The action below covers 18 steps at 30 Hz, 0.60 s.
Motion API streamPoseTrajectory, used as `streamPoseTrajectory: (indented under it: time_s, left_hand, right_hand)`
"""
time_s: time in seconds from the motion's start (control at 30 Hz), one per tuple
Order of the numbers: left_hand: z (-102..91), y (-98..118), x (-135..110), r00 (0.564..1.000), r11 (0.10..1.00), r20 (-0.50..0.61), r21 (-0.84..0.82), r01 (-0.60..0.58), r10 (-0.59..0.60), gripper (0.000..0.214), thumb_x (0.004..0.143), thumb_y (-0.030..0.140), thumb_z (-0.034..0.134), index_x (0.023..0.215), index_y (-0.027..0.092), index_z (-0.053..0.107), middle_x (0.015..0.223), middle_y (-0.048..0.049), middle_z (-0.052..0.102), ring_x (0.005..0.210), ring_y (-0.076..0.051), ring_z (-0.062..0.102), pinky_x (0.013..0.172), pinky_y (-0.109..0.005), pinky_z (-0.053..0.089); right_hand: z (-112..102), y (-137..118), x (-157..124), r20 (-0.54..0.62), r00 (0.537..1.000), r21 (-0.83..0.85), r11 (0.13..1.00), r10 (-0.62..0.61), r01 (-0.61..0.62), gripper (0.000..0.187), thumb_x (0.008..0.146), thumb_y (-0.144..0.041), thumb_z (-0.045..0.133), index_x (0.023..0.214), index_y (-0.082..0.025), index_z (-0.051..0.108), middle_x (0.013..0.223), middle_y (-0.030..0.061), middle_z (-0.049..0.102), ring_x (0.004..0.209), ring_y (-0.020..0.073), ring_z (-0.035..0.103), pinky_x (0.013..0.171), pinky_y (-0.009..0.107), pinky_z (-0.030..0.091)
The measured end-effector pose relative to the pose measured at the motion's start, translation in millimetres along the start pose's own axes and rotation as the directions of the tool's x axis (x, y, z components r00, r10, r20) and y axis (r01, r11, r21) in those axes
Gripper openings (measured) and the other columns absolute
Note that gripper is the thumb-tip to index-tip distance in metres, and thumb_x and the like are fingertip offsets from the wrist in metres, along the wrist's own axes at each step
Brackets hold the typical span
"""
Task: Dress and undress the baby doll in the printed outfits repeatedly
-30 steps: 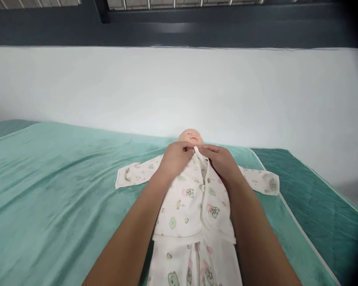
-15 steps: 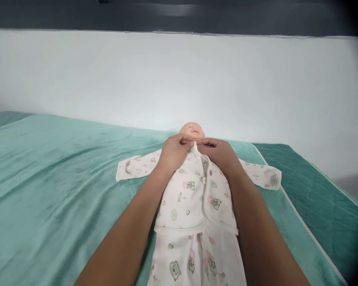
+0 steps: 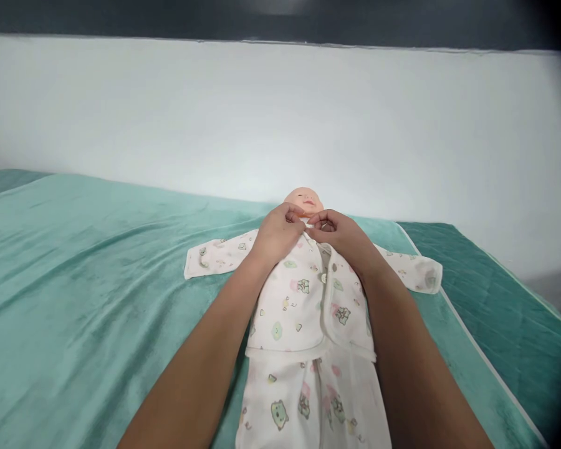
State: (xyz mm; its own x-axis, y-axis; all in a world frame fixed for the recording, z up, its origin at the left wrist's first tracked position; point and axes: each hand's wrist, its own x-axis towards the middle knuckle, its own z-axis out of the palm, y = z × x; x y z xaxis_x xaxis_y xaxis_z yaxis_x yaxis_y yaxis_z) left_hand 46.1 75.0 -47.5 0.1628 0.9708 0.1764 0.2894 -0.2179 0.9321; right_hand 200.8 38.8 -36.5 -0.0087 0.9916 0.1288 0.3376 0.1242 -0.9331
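A baby doll (image 3: 305, 197) lies on its back with its head toward the wall. It wears a white baby jacket (image 3: 285, 305) printed with small animals, sleeves spread to both sides, and matching pants (image 3: 280, 399). At the collar, just under the doll's chin, my left hand (image 3: 280, 231) and my right hand (image 3: 339, 234) pinch the two sides of the jacket's neck edge. Their fingertips nearly meet. Lower down, the jacket front gapes, and a round snap (image 3: 324, 278) shows on its edge. My fingers hide the collar's fastening.
Beneath the doll spreads a light green blanket (image 3: 98, 299), wrinkled at the left. A darker green quilted cover (image 3: 490, 299) shows at the right. Behind the head rises a white wall (image 3: 215, 118) with a dark band above.
My fingertips have drawn in closer over the collar, and the raised collar edge between them now lies lower. The view has shifted slightly.
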Motion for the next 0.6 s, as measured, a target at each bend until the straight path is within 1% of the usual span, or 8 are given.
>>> streamPoseTrajectory:
  time_s: [0.07,0.13,0.2,0.3,0.4,0.5,0.53,0.6]
  left_hand:
    - [-0.2,-2,1,1.0,1.0,0.006,-0.014,-0.006,0.006,0.028,0.076,0.016,0.057,0.102,0.021,0.065,0.084,-0.0015,0.066,0.068,-0.013,0.057,0.063,-0.027,0.042]
    - [-0.2,-5,2,0.999,0.999,0.022,-0.04,-0.031,0.032,0.025,0.077,0.016,0.056,0.1,0.021,0.065,0.084,-0.001,0.065,0.07,-0.013,0.058,0.065,-0.027,0.043]
    - [0.1,-6,2,0.997,0.996,0.022,-0.048,-0.077,0.078,0.016,0.078,0.018,0.057,0.093,0.02,0.065,0.084,-0.0011,0.065,0.074,-0.014,0.059,0.07,-0.028,0.045]
    - [0.1,-6,-2,0.992,0.992,0.01,-0.003,-0.125,0.125,0.008,0.081,0.022,0.058,0.086,0.018,0.064,0.086,-0.0019,0.066,0.079,-0.015,0.06,0.076,-0.029,0.046]
    - [-1.5,-4,-15,0.987,0.985,-0.002,0.056,-0.161,0.161,0.016,0.086,0.028,0.057,0.095,0.02,0.068,0.101,-0.0045,0.066,0.09,-0.016,0.061,0.086,-0.031,0.048]
    - [-4.6,-7,-36,0.967,0.962,-0.008,0.105,-0.252,0.254,0.026,0.093,0.031,0.052,0.109,0.022,0.07,0.119,-0.0067,0.06,0.115,-0.018,0.057,0.107,-0.032,0.04]
    - [-5.7,-9,-43,0.962,0.954,-0.008,0.126,-0.271,0.274,0.029,0.095,0.032,0.05,0.113,0.023,0.07,0.122,-0.0068,0.059,0.122,-0.018,0.054,0.112,-0.033,0.036]
    - [-7.9,-13,-58,0.959,0.945,-0.011,0.175,-0.276,0.283,0.032,0.097,0.034,0.047,0.119,0.024,0.068,0.129,-0.0062,0.057,0.129,-0.018,0.049,0.117,-0.034,0.031]
  right_hand:
    - [0,3,0,0.012,1.0,0.046,0.999,-0.014,0.013,0.022,0.073,-0.033,0.069,0.092,-0.022,0.067,0.08,-0.0028,0.059,0.069,0.0124,0.049,0.065,0.026,0.037]
    - [1,8,0,-0.013,0.999,0.074,0.996,-0.05,0.051,0.021,0.077,-0.038,0.068,0.089,-0.021,0.067,0.08,-0.0022,0.06,0.07,0.0132,0.051,0.067,0.027,0.038]
    - [3,13,0,-0.083,0.991,0.064,0.991,-0.109,0.115,0.025,0.083,-0.044,0.063,0.084,-0.02,0.069,0.08,-0.0004,0.063,0.075,0.0152,0.054,0.071,0.028,0.04]
    - [6,18,-5,-0.181,0.964,-0.03,0.981,-0.193,0.19,0.035,0.089,-0.049,0.055,0.082,-0.019,0.073,0.085,0.0024,0.067,0.083,0.0178,0.058,0.078,0.031,0.042]
    - [8,21,-14,-0.216,0.942,-0.128,0.964,-0.257,0.233,0.039,0.092,-0.051,0.053,0.083,-0.021,0.075,0.085,0.0023,0.064,0.084,0.0176,0.058,0.081,0.031,0.043]
    - [8,22,-21,-0.178,0.934,-0.213,0.938,-0.311,0.272,0.041,0.094,-0.052,0.05,0.085,-0.022,0.077,0.088,0.0038,0.06,0.088,0.0186,0.058,0.083,0.033,0.044]
    - [7,23,-23,-0.162,0.931,-0.252,0.925,-0.329,0.283,0.04,0.094,-0.051,0.05,0.088,-0.022,0.077,0.093,0.0055,0.06,0.093,0.02,0.057,0.087,0.035,0.044]
    - [6,24,-27,-0.127,0.928,-0.329,0.897,-0.351,0.294,0.039,0.096,-0.051,0.047,0.1,-0.025,0.077,0.113,0.0089,0.06,0.108,0.024,0.053,0.099,0.041,0.041]
